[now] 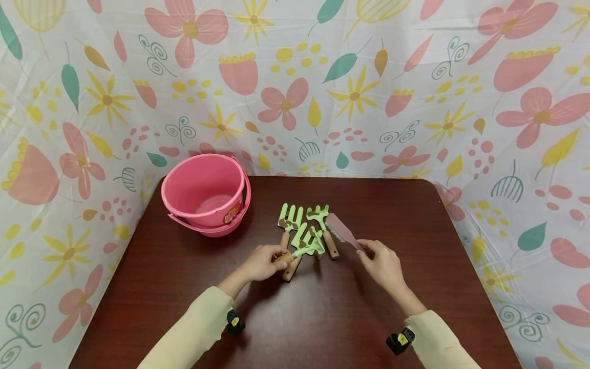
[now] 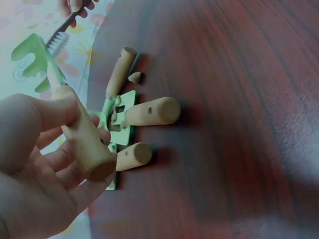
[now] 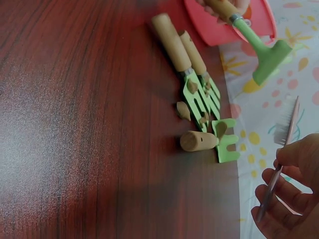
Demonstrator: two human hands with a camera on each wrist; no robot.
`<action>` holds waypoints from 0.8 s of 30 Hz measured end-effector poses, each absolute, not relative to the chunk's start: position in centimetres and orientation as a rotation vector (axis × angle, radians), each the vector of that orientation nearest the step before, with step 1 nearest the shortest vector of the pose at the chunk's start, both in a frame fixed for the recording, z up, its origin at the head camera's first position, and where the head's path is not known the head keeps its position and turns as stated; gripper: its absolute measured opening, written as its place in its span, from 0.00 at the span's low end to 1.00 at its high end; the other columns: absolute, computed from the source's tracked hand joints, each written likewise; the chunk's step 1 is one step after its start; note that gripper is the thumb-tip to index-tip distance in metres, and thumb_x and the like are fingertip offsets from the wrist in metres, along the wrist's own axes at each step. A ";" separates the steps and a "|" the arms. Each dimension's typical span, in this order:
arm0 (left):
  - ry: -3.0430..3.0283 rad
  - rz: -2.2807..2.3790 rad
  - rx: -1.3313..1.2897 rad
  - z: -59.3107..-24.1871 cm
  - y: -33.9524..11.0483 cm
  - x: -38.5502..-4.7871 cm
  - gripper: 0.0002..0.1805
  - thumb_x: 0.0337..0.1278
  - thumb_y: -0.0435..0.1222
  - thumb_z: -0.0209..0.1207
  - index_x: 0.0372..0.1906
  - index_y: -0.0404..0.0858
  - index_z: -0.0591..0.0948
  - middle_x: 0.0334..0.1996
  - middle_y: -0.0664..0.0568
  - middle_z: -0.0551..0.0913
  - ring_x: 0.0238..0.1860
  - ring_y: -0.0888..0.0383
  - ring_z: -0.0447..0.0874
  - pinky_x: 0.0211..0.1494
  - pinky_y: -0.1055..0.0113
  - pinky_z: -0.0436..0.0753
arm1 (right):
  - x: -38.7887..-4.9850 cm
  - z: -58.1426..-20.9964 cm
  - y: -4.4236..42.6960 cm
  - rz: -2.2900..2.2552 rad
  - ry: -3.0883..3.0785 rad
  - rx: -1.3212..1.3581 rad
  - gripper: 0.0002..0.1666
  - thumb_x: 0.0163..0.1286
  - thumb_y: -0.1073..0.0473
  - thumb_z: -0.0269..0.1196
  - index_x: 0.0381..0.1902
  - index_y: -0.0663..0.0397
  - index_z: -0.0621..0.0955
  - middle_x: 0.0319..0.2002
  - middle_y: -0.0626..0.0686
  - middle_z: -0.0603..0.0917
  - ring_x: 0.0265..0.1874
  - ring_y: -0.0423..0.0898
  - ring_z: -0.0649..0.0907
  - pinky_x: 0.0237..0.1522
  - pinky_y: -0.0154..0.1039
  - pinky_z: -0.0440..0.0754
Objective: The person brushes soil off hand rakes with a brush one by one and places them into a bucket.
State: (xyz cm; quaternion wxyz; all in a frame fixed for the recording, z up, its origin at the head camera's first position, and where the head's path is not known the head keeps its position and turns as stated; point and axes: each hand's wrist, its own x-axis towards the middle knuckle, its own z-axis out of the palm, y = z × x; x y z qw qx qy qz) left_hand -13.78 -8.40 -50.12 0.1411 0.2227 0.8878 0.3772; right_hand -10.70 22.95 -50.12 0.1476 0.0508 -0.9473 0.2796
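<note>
My left hand point(image 1: 264, 262) grips the wooden handle of a small green hand rake point(image 2: 79, 124), lifted above the table. A pink brush point(image 1: 344, 233) with white bristles is held by its handle in my right hand point(image 1: 382, 264). Under and beside the rake lie two green garden forks point(image 1: 291, 215) with wooden handles, one partly hidden. Another green rake point(image 3: 228, 148) lies next to them, near the brush's bristles. Small brown pieces, perhaps dry leaf bits point(image 3: 183, 110), are scattered on these tools and on the table.
A pink bucket point(image 1: 207, 192) stands at the back left of the dark wooden table point(image 1: 369, 318), its handle folded down. A flower-patterned cloth point(image 1: 286, 61) hangs behind the table and along both sides.
</note>
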 end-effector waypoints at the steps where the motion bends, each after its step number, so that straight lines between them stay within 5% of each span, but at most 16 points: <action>1: 2.604 1.038 0.643 -49.9 -8.4 -13.7 0.11 0.52 0.37 0.62 0.43 0.45 0.82 0.35 0.56 0.83 0.32 0.61 0.78 0.37 0.64 0.74 | -10.7 -50.1 23.0 0.804 -2.726 0.144 0.15 0.55 0.61 0.66 0.43 0.51 0.83 0.29 0.49 0.82 0.26 0.48 0.80 0.26 0.43 0.73; 14: 3.009 0.459 0.905 -47.1 -8.7 -13.8 0.13 0.44 0.38 0.66 0.39 0.48 0.81 0.26 0.59 0.75 0.26 0.59 0.77 0.23 0.61 0.75 | -10.5 -50.3 23.5 0.793 -2.713 0.138 0.15 0.54 0.62 0.66 0.42 0.51 0.84 0.28 0.48 0.81 0.24 0.45 0.78 0.25 0.42 0.72; 24: 3.089 0.190 1.015 -44.2 -9.5 -14.6 0.14 0.45 0.40 0.65 0.41 0.50 0.80 0.29 0.57 0.76 0.31 0.56 0.80 0.22 0.61 0.76 | -10.4 -50.3 23.6 0.781 -2.712 0.137 0.15 0.54 0.62 0.66 0.42 0.51 0.84 0.28 0.49 0.81 0.25 0.44 0.78 0.26 0.43 0.73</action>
